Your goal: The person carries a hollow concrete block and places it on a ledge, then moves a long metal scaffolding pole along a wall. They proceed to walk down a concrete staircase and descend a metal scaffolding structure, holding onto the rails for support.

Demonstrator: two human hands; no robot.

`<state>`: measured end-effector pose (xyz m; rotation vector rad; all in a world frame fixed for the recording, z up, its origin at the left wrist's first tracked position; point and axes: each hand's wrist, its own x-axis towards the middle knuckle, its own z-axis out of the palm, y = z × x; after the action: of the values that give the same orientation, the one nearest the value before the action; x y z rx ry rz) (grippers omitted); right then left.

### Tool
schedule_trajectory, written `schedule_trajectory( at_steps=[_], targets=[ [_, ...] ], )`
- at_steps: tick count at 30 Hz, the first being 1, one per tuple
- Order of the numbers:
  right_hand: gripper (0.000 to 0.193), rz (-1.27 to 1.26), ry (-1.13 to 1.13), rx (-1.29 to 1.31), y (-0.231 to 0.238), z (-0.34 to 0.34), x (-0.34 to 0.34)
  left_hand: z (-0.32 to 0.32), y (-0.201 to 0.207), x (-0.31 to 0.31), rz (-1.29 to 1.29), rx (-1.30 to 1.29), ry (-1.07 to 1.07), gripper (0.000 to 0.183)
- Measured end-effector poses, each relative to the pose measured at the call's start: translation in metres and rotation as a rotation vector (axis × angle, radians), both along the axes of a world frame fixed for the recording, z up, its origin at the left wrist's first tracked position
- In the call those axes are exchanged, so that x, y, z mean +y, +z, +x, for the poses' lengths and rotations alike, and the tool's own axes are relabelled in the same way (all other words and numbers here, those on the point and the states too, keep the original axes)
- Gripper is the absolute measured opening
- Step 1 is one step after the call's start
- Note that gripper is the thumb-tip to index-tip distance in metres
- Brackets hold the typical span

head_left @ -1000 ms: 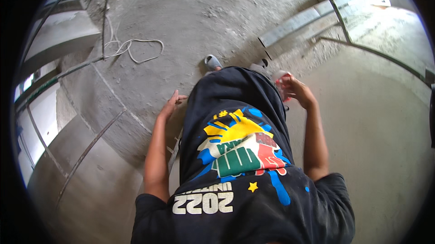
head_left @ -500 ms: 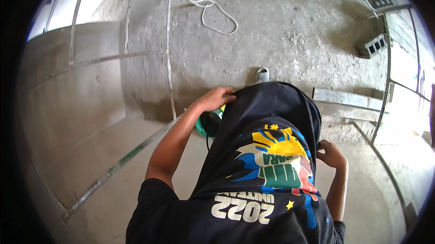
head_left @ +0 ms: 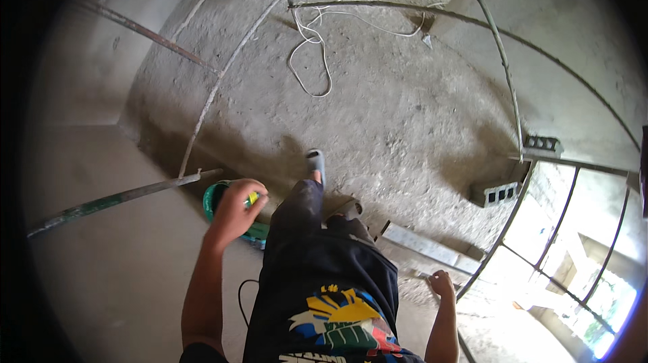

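Watching left hand [head_left: 235,213]: bent over the green container [head_left: 209,202], a yellow-green patch [head_left: 252,198] between thumb and fingers; I can't tell whether it grasps.
Right hand [head_left: 441,283]: fingers curled; what they hold, if anything, I can't tell.
Container's spot: towards the floor's [head_left: 378,113] near left edge.
Pale beam [head_left: 426,244]: near right edge.
Hollow block [head_left: 489,195]: right edge.
White cord [head_left: 314,40]: looped towards the far edge.

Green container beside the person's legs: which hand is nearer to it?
Left. The left hand overlaps the green container in view; the right hand is well off to its right.
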<state>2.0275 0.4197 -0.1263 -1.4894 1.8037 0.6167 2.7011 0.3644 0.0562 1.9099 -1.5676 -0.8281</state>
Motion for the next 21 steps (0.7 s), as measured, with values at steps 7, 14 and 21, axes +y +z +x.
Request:
schedule_trajectory(
  at_steps=[7,14,21],
  targets=[
    [0.036,-0.091,0.183,-0.288,-0.017,0.189,-0.210,0.069,0.220,-0.036,-0.700,-0.324,-0.137,0.021],
    [0.036,-0.084,0.340,-0.506,0.008,0.477,-0.321,0.208,0.229,-0.013,-0.534,-0.675,-0.151,0.028],
    [0.035,-0.088,0.708,-0.496,0.012,0.671,-0.339,0.315,0.224,0.043,-0.368,-0.753,0.038,0.037]
  ],
)
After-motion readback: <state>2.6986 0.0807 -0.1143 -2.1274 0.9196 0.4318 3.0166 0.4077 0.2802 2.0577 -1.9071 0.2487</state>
